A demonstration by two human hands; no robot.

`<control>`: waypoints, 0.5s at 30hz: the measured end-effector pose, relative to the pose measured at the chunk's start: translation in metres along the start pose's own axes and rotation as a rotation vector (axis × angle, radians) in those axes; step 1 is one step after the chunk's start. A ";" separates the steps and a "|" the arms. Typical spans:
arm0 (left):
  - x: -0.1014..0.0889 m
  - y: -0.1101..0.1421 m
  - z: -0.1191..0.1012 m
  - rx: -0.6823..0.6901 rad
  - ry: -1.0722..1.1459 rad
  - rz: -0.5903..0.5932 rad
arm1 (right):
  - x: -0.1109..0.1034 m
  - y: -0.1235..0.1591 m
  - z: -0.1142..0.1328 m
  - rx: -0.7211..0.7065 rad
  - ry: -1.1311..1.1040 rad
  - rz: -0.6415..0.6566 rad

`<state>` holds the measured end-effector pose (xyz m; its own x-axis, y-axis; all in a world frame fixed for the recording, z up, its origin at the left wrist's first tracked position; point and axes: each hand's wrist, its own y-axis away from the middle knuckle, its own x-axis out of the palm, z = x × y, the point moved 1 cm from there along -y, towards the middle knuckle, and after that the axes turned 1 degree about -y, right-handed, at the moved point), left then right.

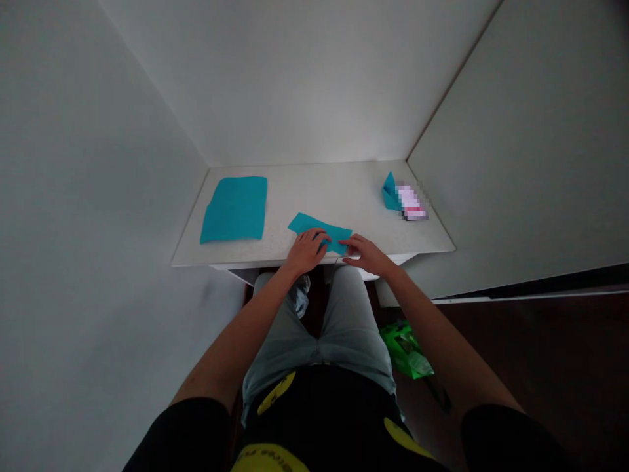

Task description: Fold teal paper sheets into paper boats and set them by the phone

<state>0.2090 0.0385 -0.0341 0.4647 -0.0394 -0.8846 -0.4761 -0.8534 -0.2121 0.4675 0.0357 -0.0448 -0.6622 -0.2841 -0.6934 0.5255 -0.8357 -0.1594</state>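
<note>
A folded teal paper sheet (318, 230) lies near the front edge of the white table (319, 190). My left hand (306, 250) rests flat on its near left part, fingers spread. My right hand (364, 254) touches its right end with the fingertips, fingers stretched out. Neither hand lifts the sheet.
A larger teal sheet (234, 208) lies flat at the table's left. At the right sit a small folded teal shape (390, 191) and a blurred pinkish object (411, 202). White walls enclose the table on three sides. A green bag (407, 351) lies on the dark floor by my right leg.
</note>
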 end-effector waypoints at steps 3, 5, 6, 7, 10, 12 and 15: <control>-0.002 0.000 0.002 0.020 0.021 0.011 | 0.004 0.002 -0.001 0.001 -0.023 -0.031; -0.003 0.001 0.002 0.031 0.034 0.018 | 0.006 0.003 0.000 0.003 -0.049 -0.049; -0.003 0.001 0.002 0.036 0.030 0.017 | 0.007 0.003 0.000 0.006 -0.059 -0.057; -0.004 0.002 0.001 0.037 0.018 0.012 | 0.008 0.003 0.000 0.010 -0.063 -0.062; -0.005 0.003 -0.002 -0.001 -0.041 -0.012 | 0.010 0.001 0.000 0.033 -0.039 -0.102; -0.006 0.004 -0.004 -0.040 -0.064 -0.013 | 0.013 -0.003 -0.002 0.063 -0.003 -0.155; -0.008 0.003 -0.005 -0.062 -0.063 0.005 | 0.019 -0.009 -0.005 0.106 0.063 -0.228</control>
<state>0.2074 0.0333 -0.0258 0.4134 -0.0128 -0.9105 -0.4305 -0.8838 -0.1830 0.4536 0.0401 -0.0601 -0.7207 -0.0561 -0.6910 0.3054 -0.9205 -0.2439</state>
